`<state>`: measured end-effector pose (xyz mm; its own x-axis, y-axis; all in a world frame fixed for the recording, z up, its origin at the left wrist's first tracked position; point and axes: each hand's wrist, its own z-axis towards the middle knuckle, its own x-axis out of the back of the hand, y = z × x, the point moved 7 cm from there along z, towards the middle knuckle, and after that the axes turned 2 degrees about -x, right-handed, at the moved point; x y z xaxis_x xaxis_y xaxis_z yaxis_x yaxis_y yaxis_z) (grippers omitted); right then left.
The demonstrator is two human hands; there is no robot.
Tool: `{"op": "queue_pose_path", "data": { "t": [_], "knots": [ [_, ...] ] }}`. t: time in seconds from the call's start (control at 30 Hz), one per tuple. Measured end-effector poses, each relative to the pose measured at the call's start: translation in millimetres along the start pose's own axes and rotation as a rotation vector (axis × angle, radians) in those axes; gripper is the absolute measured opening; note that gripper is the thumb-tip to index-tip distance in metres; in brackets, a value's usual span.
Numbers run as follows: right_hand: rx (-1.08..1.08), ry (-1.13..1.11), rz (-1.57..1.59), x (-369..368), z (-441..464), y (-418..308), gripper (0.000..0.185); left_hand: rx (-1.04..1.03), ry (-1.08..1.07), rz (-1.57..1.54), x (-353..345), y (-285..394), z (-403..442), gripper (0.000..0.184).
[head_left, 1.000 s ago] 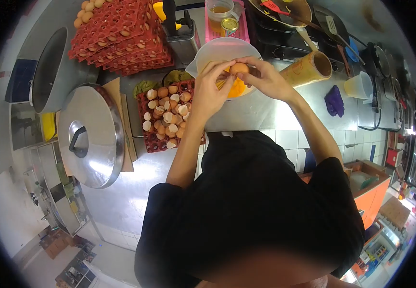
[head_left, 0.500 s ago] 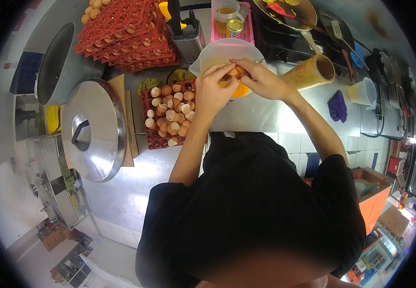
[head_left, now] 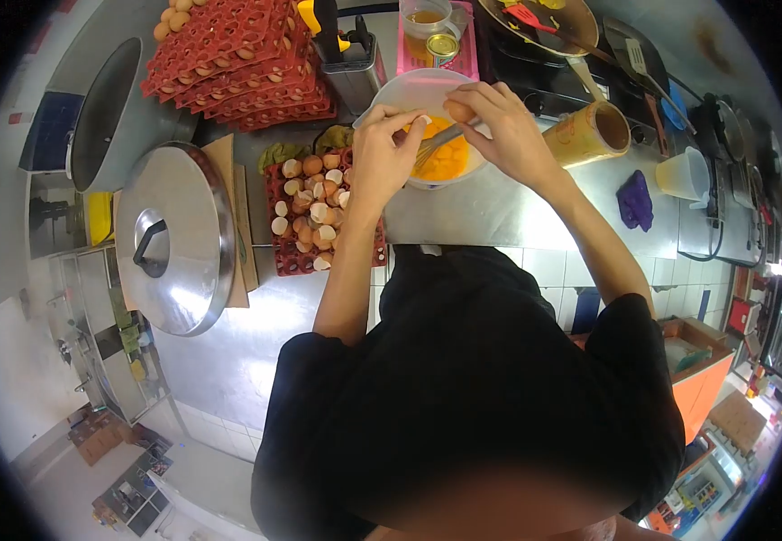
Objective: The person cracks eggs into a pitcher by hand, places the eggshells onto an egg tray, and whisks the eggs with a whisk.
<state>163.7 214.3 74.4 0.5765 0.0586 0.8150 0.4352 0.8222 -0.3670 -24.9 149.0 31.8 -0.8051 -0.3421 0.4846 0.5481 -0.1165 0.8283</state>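
Above a translucent white bowl (head_left: 398,88), my left hand (head_left: 384,149) pinches a piece of eggshell (head_left: 424,119) whose pale inside shows. My right hand (head_left: 510,135) holds a brown eggshell (head_left: 459,111) in its fingertips, a little to the right. Orange-yellow egg yolks (head_left: 449,166) lie in the bowl below, and a whisk (head_left: 440,141) leans in them. Beside my left forearm is a red egg tray (head_left: 284,261) heaped with cracked brown eggshells (head_left: 319,213).
Stacked red trays (head_left: 269,68) with whole eggs stand at the back left, near a utensil holder (head_left: 355,81). A large metal lid (head_left: 188,279) is at left. A frying pan (head_left: 580,45), a yellowish cylinder (head_left: 580,135) and a purple cloth (head_left: 634,200) are at right.
My hands have moved apart. The egg they held together is now in two shell parts, one in each hand. The whisk and yolks show more clearly.
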Motion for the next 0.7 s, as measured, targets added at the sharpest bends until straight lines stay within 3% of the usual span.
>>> {"op": "queue_pose_path", "data": {
  "t": [0.1, 0.23, 0.33, 0.4, 0.5, 0.63, 0.7],
  "knots": [
    [-0.349, -0.049, 0.479, -20, -8, 15, 0.045, -0.015, 0.049, -0.085, 10, 16, 6, 0.023],
    [-0.414, -0.109, 0.780, -52, -8, 1, 0.044, 0.074, 0.049, -0.122, 26, 32, 1, 0.016],
    [-0.409, -0.157, 1.001, -85, -5, -32, 0.047, -0.063, 0.113, 0.074, 53, 33, -26, 0.017],
    [-0.440, -0.247, 1.093, -98, -3, -59, 0.047, 0.004, 0.142, 0.075, 71, 25, -51, 0.015],
    [-0.388, -0.350, 1.031, -138, -10, -95, 0.049, 0.063, 0.187, 0.038, 103, 17, -93, 0.020],
    [-0.304, -0.418, 0.927, -176, -2, -134, 0.048, 0.329, 0.201, 0.014, 122, -41, -148, 0.022],
    [-0.248, -0.461, 0.819, -204, 0, -135, 0.047, 0.275, 0.255, 0.056, 131, -54, -162, 0.022]
  ]
}}
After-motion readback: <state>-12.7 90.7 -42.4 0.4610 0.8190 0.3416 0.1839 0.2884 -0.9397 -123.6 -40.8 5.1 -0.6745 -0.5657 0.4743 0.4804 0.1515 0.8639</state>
